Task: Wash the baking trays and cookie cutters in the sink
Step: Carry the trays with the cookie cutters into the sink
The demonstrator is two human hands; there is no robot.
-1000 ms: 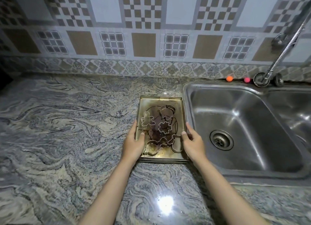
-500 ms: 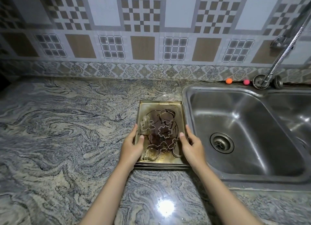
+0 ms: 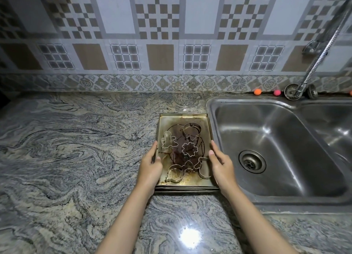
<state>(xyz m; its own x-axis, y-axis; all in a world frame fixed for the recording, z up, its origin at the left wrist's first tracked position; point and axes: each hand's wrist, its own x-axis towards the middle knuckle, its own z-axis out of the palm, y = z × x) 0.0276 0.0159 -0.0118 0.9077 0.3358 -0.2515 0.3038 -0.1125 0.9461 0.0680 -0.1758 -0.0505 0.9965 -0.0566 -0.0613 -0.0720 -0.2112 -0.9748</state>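
Note:
A stack of greasy, stained baking trays [image 3: 182, 118] lies on the marble counter just left of the steel sink [image 3: 211, 109]. On the top tray lie several metal cookie cutters: a gingerbread man [image 3: 168, 141], a flower [image 3: 189, 149], a round one [image 3: 191, 129] and others near the front [image 3: 176, 173]. My left hand [image 3: 150, 167] grips the stack's left edge, thumb over the rim. My right hand [image 3: 221, 164] grips the right edge the same way.
The sink basin has a drain [image 3: 251, 161] and a second basin to its right [image 3: 331, 120]. A flexible tap hose [image 3: 320, 57] hangs at the back right. Orange [image 3: 257, 91] and pink [image 3: 277, 92] balls sit on the ledge. Marble counter [image 3: 76, 149] stretches left.
Both hands keep their hold on the tray stack. The stack sits slightly lower in view, likely from my head moving; nothing else has shifted.

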